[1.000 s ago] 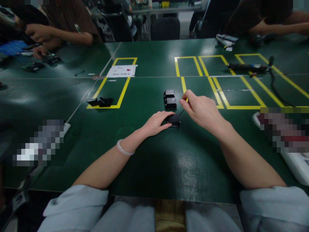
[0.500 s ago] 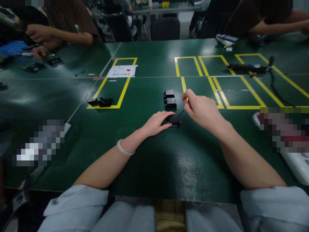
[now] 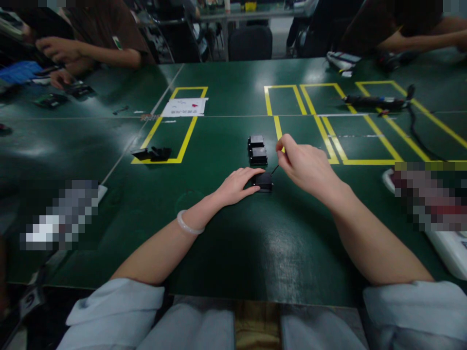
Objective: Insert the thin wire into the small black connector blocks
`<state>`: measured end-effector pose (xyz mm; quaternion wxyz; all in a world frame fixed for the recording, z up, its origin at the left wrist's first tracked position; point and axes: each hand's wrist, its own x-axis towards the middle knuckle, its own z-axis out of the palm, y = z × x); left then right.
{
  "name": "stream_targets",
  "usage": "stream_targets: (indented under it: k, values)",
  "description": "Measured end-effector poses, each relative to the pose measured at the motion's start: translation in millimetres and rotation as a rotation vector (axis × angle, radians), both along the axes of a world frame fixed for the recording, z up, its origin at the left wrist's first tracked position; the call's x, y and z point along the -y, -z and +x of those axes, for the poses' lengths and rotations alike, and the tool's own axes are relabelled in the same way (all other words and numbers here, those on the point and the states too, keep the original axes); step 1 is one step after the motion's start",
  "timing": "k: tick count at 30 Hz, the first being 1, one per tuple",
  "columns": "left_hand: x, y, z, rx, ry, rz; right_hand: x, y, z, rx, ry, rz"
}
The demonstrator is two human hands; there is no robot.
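My left hand (image 3: 239,185) grips a small black box-like part (image 3: 264,182) from its left side, thumb at the near edge and fingers at the far edge. The part rests on the green table. My right hand (image 3: 304,163) is closed in a pinch around a thin dark rod-like tool (image 3: 275,170); its lower end meets the far right corner of the part. Most of the tool is hidden by my fingers, so its kind is unclear. Just beyond stand two similar black parts, a nearer one (image 3: 259,154) and a farther one (image 3: 256,141).
Yellow tape marks rectangles on the green table (image 3: 226,262). Black pieces (image 3: 152,153) and a white paper sheet (image 3: 185,107) lie left. A black corded tool (image 3: 377,101) lies right. Blurred-out devices flank my arms. Co-workers' hands (image 3: 60,50) are busy across the table.
Both my hands and the black part stay practically in place. A co-worker's hand at the far left has shifted slightly.
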<state>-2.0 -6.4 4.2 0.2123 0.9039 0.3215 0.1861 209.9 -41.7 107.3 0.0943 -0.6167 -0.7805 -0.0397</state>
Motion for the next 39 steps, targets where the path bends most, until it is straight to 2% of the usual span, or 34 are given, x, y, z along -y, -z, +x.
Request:
stream_targets:
  k: [6, 15, 21, 29, 39]
  values:
    - [0.2, -0.6, 0.1, -0.003, 0.001, -0.003, 0.2, -1.8, -1.7, 0.062, 0.039, -0.017]
    - [0.2, 0.3, -0.1, -0.008, 0.000, -0.001, 0.6, -0.5, -0.5, -0.008, -0.008, -0.014]
    - [0.5, -0.5, 0.6, -0.008, -0.006, -0.008, -0.1, -0.1, -1.4, 0.072, 0.037, -0.015]
    - [0.6, -0.7, 0.0, -0.011, -0.005, -0.011, -0.2, 0.2, -0.7, 0.014, -0.007, -0.019]
    - [0.1, -0.4, -0.5, -0.003, -0.002, -0.009, -0.6, 1.0, -0.5, 0.052, -0.001, -0.007]
